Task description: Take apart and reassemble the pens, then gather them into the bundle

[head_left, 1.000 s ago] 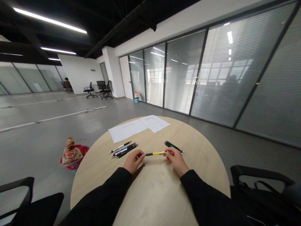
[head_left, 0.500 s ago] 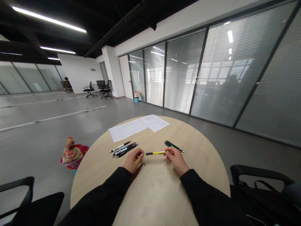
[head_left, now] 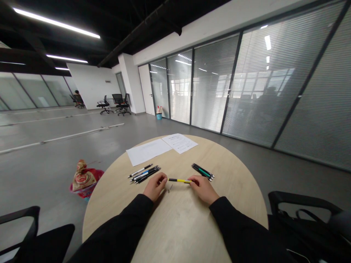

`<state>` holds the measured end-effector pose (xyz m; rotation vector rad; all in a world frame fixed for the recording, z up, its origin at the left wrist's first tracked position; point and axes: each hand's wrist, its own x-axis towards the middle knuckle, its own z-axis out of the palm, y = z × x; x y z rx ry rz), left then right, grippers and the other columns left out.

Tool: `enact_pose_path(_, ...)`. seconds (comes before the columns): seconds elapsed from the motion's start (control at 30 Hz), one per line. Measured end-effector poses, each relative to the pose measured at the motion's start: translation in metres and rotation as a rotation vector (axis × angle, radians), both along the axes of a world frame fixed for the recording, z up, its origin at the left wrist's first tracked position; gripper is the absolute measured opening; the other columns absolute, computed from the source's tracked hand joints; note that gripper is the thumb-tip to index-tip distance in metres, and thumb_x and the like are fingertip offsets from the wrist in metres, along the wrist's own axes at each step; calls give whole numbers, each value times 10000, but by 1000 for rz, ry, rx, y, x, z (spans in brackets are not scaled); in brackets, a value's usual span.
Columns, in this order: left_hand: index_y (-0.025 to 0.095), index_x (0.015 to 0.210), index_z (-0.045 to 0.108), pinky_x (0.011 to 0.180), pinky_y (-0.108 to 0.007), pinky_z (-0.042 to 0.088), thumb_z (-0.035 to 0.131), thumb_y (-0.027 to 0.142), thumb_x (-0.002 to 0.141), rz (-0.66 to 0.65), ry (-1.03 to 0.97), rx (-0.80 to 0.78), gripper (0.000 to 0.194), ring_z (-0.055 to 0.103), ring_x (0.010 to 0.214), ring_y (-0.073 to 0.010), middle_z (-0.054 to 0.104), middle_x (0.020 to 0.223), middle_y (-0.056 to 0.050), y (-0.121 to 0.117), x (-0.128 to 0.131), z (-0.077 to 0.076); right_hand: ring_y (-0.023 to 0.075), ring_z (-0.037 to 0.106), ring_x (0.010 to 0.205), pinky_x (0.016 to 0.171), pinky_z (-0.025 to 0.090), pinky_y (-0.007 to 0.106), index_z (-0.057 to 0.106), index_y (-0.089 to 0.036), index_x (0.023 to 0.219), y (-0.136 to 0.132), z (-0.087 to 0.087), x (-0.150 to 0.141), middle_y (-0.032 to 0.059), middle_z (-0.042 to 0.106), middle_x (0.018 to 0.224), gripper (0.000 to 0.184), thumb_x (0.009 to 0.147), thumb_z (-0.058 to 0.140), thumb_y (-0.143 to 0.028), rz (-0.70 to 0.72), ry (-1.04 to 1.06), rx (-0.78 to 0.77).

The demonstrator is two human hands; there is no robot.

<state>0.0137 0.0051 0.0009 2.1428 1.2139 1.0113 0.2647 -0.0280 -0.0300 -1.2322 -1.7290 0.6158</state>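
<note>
A yellow pen (head_left: 180, 180) with a dark grip is stretched level between my two hands, just above the table. My left hand (head_left: 155, 187) pinches its dark-grip end between thumb and fingers. At the other end, my right hand (head_left: 203, 187) has its thumb and fingers closed on the pen. Beyond my left hand lies a group of several pens (head_left: 144, 174), black, white and blue. A second group of pens (head_left: 203, 171), black with a green one among them, rests beyond my right hand. Small pieces (head_left: 170, 189) that I cannot make out lie beside my left fingers.
Two sheets of paper (head_left: 149, 151) lie at the far side of the round wooden table (head_left: 186, 233). Black chairs (head_left: 304, 208) stand at both sides. On the floor to the left is a bin (head_left: 85, 184) with a bag on it.
My right hand has shifted a little down and left along the yellow pen, and the pen's right end has dipped. My left hand has hardly moved.
</note>
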Motion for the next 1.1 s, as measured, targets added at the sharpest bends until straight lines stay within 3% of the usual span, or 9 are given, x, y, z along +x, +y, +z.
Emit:
enact_pose_path(0.3, 175, 784, 576, 575, -252, 374, 503, 385, 882, -25, -13, -18, 244, 476, 602, -144, 535, 665, 9, 3, -1, -7, 188, 598, 740, 688, 400, 277, 732, -211, 879, -5, 6, -1, 40, 705, 812, 208, 827, 537, -162, 28, -108, 55)
enact_pose_path(0.5, 180, 1082, 556, 662, -289, 455, 464, 327, 912, 14, -18, 6, 243, 559, 724, -172, 603, 872, -37, 2, 0, -15, 190, 610, 779, 714, 420, 278, 722, -199, 886, -4, 7, -1, 34, 701, 821, 213, 847, 515, -174, -17, -37, 15)
enact_pose_path(0.63, 177, 999, 597, 809, -349, 469, 438, 208, 900, -76, 163, 98, 190, 569, 864, -204, 597, 954, -74, 1, -3, -13, 192, 616, 818, 749, 435, 282, 718, -184, 926, -1, 6, 1, 44, 710, 874, 220, 854, 510, -185, -55, -14, 13)
enact_pose_path(0.73, 190, 999, 635, 821, -338, 470, 462, 177, 886, -172, 264, 118, 208, 561, 889, -204, 568, 1001, -82, 2, -4, -12, 192, 622, 824, 762, 441, 286, 715, -179, 937, 1, 4, 3, 47, 714, 885, 222, 856, 509, -192, -82, -5, 6)
enact_pose_path(0.9, 230, 1022, 683, 829, -324, 466, 471, 107, 853, -225, 375, 126, 298, 551, 909, -202, 539, 1035, -77, 2, -5, -11, 196, 631, 835, 787, 449, 295, 718, -184, 947, 1, 3, 3, 51, 722, 896, 230, 859, 506, -198, -90, 7, -3)
enact_pose_path(1.1, 209, 922, 688, 825, -328, 463, 505, 190, 878, -223, 452, 168, 189, 550, 918, -212, 543, 1023, -83, 1, -5, -9, 198, 633, 839, 789, 450, 295, 720, -182, 956, 1, 4, 2, 53, 724, 907, 233, 856, 510, -195, -96, 12, -12)
